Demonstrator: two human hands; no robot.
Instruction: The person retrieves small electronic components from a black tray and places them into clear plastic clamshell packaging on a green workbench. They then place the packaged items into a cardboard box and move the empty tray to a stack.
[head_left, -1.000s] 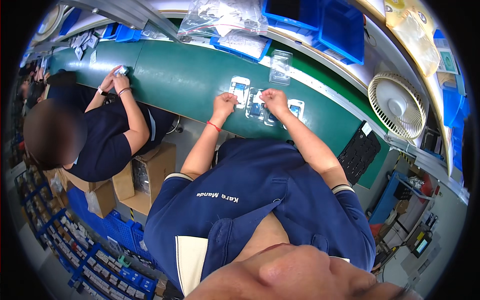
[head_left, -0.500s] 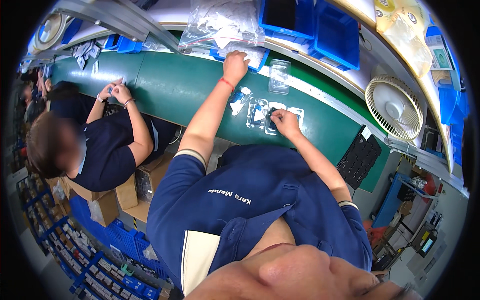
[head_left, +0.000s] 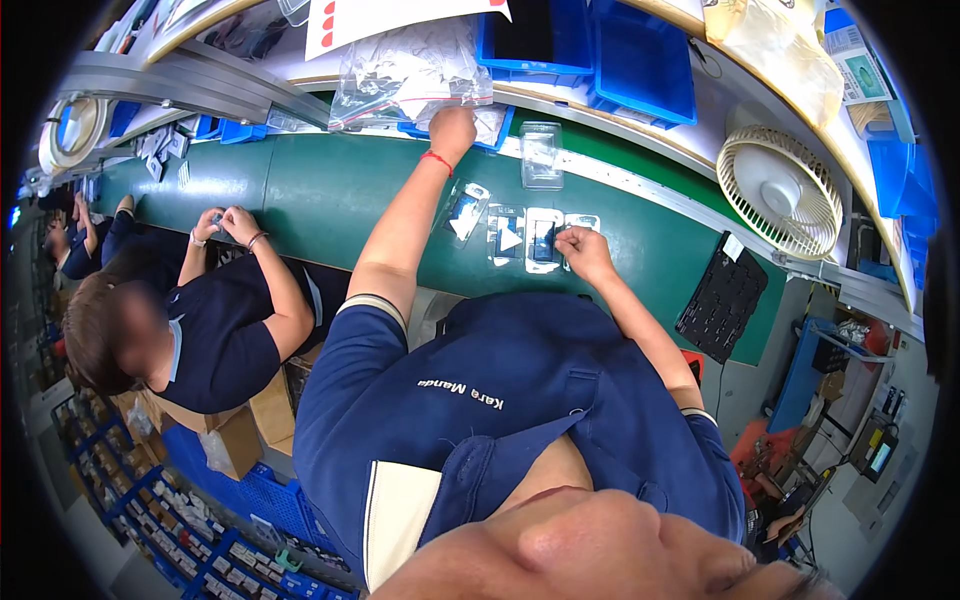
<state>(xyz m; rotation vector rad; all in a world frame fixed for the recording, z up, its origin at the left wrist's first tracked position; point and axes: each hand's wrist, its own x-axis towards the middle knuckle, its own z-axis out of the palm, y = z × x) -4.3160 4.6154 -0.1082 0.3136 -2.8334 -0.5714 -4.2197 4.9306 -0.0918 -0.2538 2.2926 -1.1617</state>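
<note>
My left hand (head_left: 452, 132) reaches far over the bench to a small blue tray (head_left: 507, 128) of white pieces, under a clear bag. Its fingers are hidden. My right hand (head_left: 586, 252) is closed, thumb and fingertips pinched together, beside a clear blister tray (head_left: 546, 264) with a dark rectangular part (head_left: 544, 238) in it. Whatever is between those fingertips is too small to make out. To the left lie another blister tray (head_left: 506, 236) with a white triangular piece on it and a tilted blister pack (head_left: 464, 212) with a similar white piece. A further clear tray (head_left: 583, 222) is partly behind my right hand.
A clear plastic box (head_left: 541, 158) stands at the bench's back edge. Above are a bag of white pieces (head_left: 410, 75) and blue bins (head_left: 642, 75). A fan (head_left: 780, 192) and a black slotted tray (head_left: 722, 298) sit right. A co-worker (head_left: 215, 330) works at left.
My right hand has drawn back to the right, uncovering the dark part in its tray. My left hand's fingers have gone out of sight at the blue tray. The whole view has shifted slightly.
</note>
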